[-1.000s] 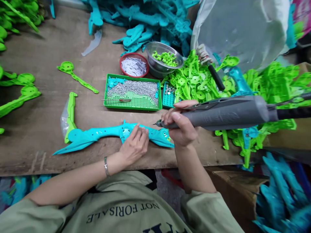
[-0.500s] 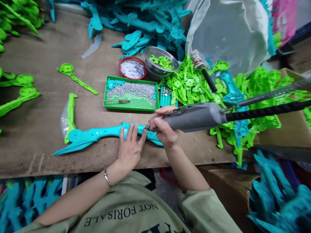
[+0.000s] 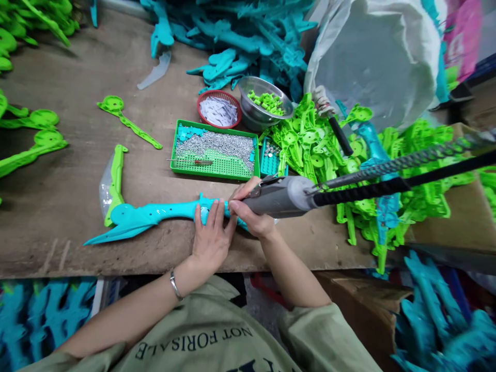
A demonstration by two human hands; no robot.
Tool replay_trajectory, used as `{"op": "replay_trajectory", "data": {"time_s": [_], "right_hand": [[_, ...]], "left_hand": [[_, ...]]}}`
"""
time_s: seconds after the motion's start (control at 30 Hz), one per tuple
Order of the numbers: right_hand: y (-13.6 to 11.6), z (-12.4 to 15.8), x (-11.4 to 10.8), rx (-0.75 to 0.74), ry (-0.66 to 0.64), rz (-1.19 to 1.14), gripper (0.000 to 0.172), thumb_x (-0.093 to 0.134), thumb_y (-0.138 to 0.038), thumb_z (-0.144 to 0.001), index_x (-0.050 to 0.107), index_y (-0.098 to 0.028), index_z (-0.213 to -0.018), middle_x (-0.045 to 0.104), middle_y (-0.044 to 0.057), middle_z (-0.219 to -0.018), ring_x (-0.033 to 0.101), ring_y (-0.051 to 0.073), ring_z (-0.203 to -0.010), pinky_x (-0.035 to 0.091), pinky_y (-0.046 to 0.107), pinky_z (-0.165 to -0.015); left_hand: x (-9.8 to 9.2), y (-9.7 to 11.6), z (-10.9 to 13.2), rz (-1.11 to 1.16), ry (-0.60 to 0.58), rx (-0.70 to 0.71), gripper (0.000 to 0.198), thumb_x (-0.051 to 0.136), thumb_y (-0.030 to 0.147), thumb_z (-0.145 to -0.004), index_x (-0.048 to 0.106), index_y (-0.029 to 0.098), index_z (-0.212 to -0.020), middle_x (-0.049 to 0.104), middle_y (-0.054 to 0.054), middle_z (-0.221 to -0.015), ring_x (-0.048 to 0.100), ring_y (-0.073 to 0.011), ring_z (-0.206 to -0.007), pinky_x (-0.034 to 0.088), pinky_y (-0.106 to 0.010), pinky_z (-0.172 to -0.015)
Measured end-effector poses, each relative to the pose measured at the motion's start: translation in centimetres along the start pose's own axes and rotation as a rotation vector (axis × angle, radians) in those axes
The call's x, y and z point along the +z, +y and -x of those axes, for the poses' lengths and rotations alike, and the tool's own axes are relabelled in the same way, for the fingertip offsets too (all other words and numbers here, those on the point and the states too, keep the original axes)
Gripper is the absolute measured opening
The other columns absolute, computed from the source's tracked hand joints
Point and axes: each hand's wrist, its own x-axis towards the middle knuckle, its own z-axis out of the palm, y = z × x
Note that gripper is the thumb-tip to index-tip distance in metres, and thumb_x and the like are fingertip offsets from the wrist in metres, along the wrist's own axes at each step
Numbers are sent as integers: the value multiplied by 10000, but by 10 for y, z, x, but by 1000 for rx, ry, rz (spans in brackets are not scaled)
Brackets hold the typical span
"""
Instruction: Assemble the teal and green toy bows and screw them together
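Note:
A long blue plastic part [image 3: 174, 210], shaped like a toy weapon's body, lies along the front of the table. My left hand [image 3: 212, 232] lies on it with fingers stretched out, pressing it from above. Gripped in my right hand [image 3: 250, 209] is a grey electric screwdriver [image 3: 282, 196], tilted up from the part towards the right. Its tip is hidden behind my fingers, close to the left fingertips. The green lever-shaped piece [image 3: 117, 181] with a clear blade touches the part's left end. Behind the part stands a green tray [image 3: 217, 173] of small metal screws.
A red basket [image 3: 220, 123] of white slips and a metal bowl [image 3: 256, 111] of small green pieces stand behind the tray. Heaped green parts [image 3: 310, 139] lie right, under the screwdriver's cable [image 3: 406, 183]. Blue parts [image 3: 240, 36] pile up at the back, beside a white sack [image 3: 372, 62].
The screwdriver has tilted more upright, and its body has come closer to my left hand. My left hand stays on the blue part. The whole view has shifted slightly.

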Motion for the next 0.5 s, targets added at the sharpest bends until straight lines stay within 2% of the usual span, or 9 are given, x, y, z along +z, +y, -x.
{"op": "replay_trajectory", "data": {"time_s": [0.17,0.3,0.37,0.5], "right_hand": [[-1,-13,-2,-70,-244,-37,231,738,-404,-820,595,-225,-790,581,-47,-614,540,115,-531,465,266,-515],[-6,-25,-7,-72,-320,-114,230,758,-373,-805,608,-210,-869,594,-50,-604,540,109,-475,447,254,-473],[-10,-35,-9,-145,-218,-160,241,746,-376,-807,606,-219,-924,580,-65,-558,533,117,-442,447,261,-463],[-12,-68,-8,-302,214,-133,238,726,-375,-778,570,-250,-906,525,-92,-491,509,126,-421,472,282,-501]], "left_hand": [[-1,1,-1,13,-24,-4,461,515,139,-940,602,259,-1377,554,-160,-1492,472,-318,-1421,258,-685,-1192],[-1,1,-2,-2,26,15,450,523,150,-945,605,241,-1377,596,-179,-1444,525,-323,-1376,310,-688,-1160],[-2,1,-3,-20,54,33,430,525,148,-945,623,231,-1355,612,-184,-1424,557,-327,-1342,350,-688,-1134],[-4,3,-4,-58,91,48,411,529,146,-940,645,212,-1329,612,-200,-1419,590,-339,-1300,417,-682,-1081]]}}
